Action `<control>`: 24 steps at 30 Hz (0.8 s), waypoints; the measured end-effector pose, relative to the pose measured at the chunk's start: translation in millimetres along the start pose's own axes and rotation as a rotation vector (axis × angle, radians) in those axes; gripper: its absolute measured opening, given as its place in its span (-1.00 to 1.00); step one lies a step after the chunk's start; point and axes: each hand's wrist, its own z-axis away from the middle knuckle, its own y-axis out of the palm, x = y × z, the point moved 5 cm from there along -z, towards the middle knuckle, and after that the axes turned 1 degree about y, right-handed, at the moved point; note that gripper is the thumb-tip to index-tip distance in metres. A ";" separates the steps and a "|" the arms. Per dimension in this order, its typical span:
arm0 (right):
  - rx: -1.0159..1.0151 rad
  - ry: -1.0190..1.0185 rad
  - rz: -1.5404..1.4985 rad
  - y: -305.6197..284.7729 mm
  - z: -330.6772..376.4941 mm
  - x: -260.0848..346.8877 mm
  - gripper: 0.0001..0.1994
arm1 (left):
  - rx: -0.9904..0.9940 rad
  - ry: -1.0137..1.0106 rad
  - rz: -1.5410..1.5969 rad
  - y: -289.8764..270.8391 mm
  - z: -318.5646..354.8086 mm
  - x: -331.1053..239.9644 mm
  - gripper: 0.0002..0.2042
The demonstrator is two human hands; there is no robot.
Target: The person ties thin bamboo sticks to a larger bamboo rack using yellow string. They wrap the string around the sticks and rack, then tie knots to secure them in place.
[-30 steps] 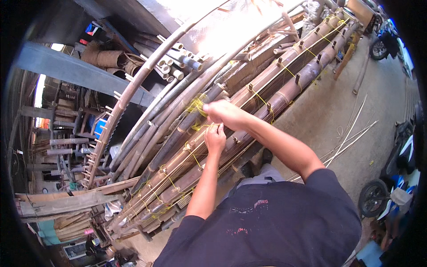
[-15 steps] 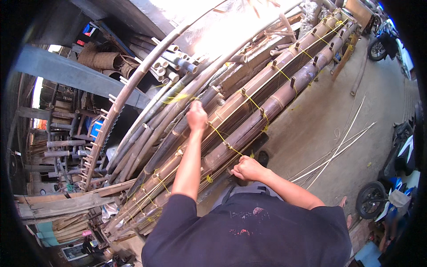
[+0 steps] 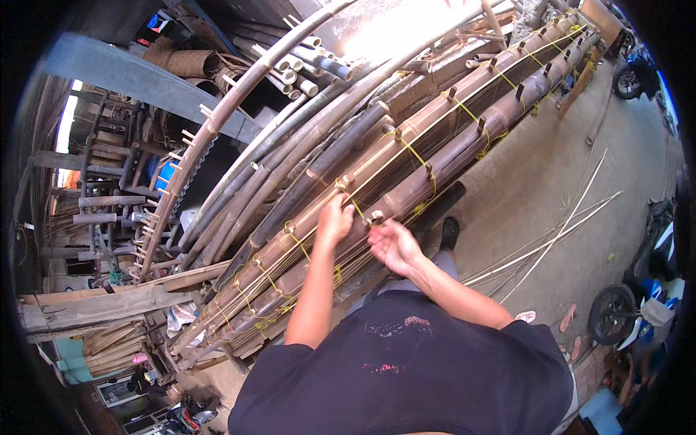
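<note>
A long rack of bamboo poles (image 3: pixel 406 167) runs from near left to far right before us, bound with yellow cord (image 3: pixel 417 154). Thin bamboo strips (image 3: pixel 551 235) lie on the concrete floor (image 3: pixel 551 167) to the right. Our left hand (image 3: pixel 335 221) is closed around the cord at a small peg. Just right of it, our right hand (image 3: pixel 394 245) hangs open, touching nothing.

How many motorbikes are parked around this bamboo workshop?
2, possibly more hidden. One motorbike stands at the lower right beside the concrete floor; another motorbike is at the upper right, past the far end of the bamboo poles.
</note>
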 end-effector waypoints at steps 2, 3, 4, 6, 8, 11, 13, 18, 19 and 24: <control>-0.152 -0.591 -0.024 20.3 -4.5 6.4 -0.78 | -0.113 0.054 -0.007 2.4 5.4 -11.8 -0.65; -0.119 -0.860 0.225 61.0 8.0 14.7 -0.75 | -0.137 0.061 -0.052 0.3 5.9 -16.1 -0.65; -0.086 -1.119 0.484 107.1 32.2 17.1 -0.73 | -0.157 0.065 -0.094 0.9 9.6 -19.3 -0.65; 0.233 -1.348 1.175 191.5 54.8 -10.7 -0.70 | -0.334 0.069 -0.211 -2.4 25.3 -16.9 -0.71; 0.712 -1.075 1.661 243.0 33.2 -34.1 -0.63 | -0.203 -0.084 -0.073 -4.5 13.9 -11.0 -0.71; 0.665 -0.738 2.363 231.9 -53.5 -6.3 -0.47 | -0.303 0.254 0.056 14.2 0.6 12.0 -0.65; -0.160 -0.746 2.827 227.1 -74.6 50.1 -0.42 | -0.119 0.022 -0.024 2.3 -2.4 6.4 -0.61; 0.442 -0.477 1.376 205.7 -78.8 80.9 -0.45 | -0.173 -0.027 0.093 -4.3 3.9 -7.8 -0.69; 0.595 -0.508 1.562 213.0 -35.0 71.1 -0.52 | -0.177 -0.070 0.102 -6.8 7.7 -4.6 -0.69; 0.671 -0.874 2.045 20.5 16.6 8.1 -0.65 | -0.208 0.026 0.104 -0.7 1.1 -4.6 -0.78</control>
